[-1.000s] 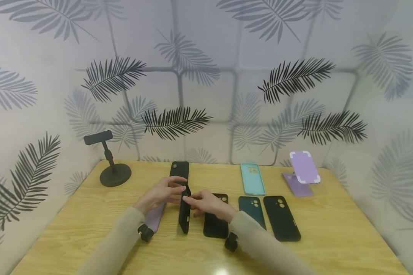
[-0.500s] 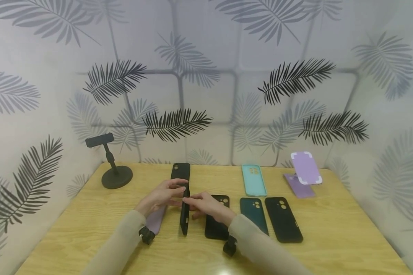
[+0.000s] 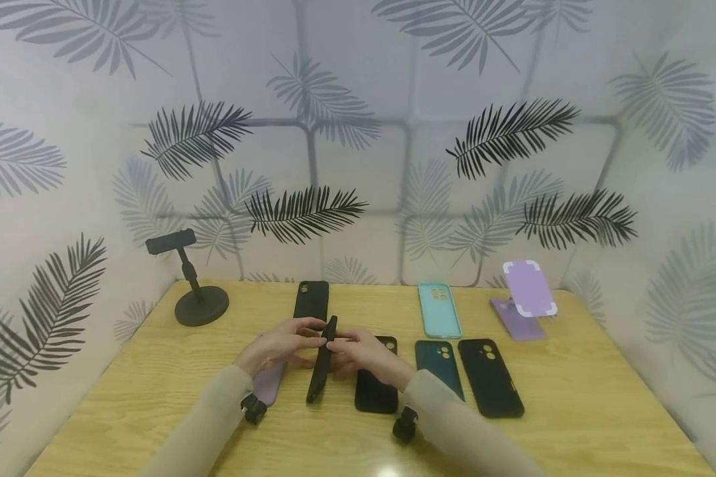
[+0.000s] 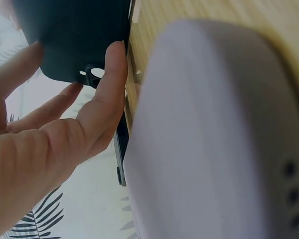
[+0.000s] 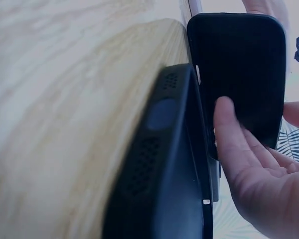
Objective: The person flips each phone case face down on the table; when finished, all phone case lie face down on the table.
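Observation:
Held on edge between both hands is a dark phone case (image 3: 321,371). In the left wrist view its back shows, with see-through camera holes. The right wrist view shows the case's (image 5: 244,59) black inner side framed by a rim. My left hand (image 3: 279,343) grips its upper end by the edges. From the other side, my right hand (image 3: 366,354) holds it, fingers along the edges. A lilac phone case (image 3: 268,384) lies under my left wrist. A black phone case (image 3: 376,391) lies below my right hand.
Behind my hands lies another black case (image 3: 312,301). To the right are a turquoise case (image 3: 439,311), a dark teal case (image 3: 440,368) and a black case (image 3: 490,377). A black phone stand (image 3: 201,305) is at back left, a purple stand (image 3: 528,291) at back right.
The held phone case has turned, its top swinging right and its lower end shifting slightly left. Both hands keep hold of it, and the right hand's fingers have shifted a little.

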Motion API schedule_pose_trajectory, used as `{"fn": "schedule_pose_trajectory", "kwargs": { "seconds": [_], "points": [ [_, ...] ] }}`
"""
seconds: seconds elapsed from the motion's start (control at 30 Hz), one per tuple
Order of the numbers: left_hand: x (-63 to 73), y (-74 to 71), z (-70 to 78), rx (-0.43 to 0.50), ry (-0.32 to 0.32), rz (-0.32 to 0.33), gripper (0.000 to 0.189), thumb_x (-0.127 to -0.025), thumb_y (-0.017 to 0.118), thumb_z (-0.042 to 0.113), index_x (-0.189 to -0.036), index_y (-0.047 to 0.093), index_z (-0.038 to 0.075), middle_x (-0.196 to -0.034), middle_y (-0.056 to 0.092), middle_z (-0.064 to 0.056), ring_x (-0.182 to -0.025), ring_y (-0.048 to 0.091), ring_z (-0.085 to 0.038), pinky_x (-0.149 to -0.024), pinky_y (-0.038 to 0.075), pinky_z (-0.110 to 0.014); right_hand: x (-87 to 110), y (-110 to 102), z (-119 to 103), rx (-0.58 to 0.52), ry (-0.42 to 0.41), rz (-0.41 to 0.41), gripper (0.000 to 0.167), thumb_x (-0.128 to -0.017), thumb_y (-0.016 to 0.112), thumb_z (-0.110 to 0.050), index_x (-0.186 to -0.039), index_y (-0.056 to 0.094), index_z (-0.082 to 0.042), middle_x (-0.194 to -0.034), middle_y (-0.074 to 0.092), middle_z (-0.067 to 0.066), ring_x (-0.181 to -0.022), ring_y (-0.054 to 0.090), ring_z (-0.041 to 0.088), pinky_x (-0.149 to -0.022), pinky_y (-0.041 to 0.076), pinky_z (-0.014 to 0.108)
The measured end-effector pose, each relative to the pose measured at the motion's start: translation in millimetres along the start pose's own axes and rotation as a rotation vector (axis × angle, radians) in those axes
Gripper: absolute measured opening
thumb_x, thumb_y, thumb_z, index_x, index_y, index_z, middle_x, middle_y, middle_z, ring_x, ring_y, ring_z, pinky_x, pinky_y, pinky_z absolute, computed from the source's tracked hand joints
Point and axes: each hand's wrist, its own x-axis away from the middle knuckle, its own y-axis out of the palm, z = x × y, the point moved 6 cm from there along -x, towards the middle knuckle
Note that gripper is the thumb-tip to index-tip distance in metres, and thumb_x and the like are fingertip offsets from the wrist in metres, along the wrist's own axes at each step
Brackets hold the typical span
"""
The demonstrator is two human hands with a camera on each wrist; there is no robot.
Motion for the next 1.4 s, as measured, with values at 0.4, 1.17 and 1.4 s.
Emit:
{"fn": "schedule_pose_trajectory", "kwargs": {
  "seconds": [0.4,1.17,1.4],
  "points": [
    [3.0,-1.2,-2.8,-0.048,-0.037,0.008,0.062,-0.088,0.074,0.011,-0.142,0.045,0.007,-0.147,0.038,-0.026,-0.12,0.057,-0.034,-0.083,0.059,-0.048,3.8,-9,0,-0.067,0.054,0.062,0.076,-0.095,0.064,-0.008,-0.156,0.018,-0.01,-0.083,0.067,0.009,-0.063,0.066,0.014,-0.06,0.059,0.03],
    [13.3,-7.7,0.0,-0.125,-0.064,0.04,0.061,-0.088,0.069,-0.001,-0.143,0.044,0.005,-0.152,0.033,-0.022,-0.117,0.059,-0.031,-0.078,0.06,-0.044,6.5,-20,6,0.177,0.064,0.143,0.061,-0.091,0.064,0.002,-0.147,0.038,0.005,-0.106,0.071,0.021,-0.069,0.072,0.02,-0.058,0.061,0.031],
    [15.5,-9.8,-0.4,-0.135,-0.051,0.05,0.058,-0.09,0.064,-0.004,-0.143,0.043,0.003,-0.149,0.034,-0.026,-0.114,0.061,-0.032,-0.076,0.061,-0.043,4.9,-21,8,0.194,0.072,0.136,0.046,-0.096,0.059,-0.001,-0.138,0.047,0.011,-0.118,0.066,0.026,-0.08,0.074,0.025,-0.061,0.061,0.032]
  ]
}}
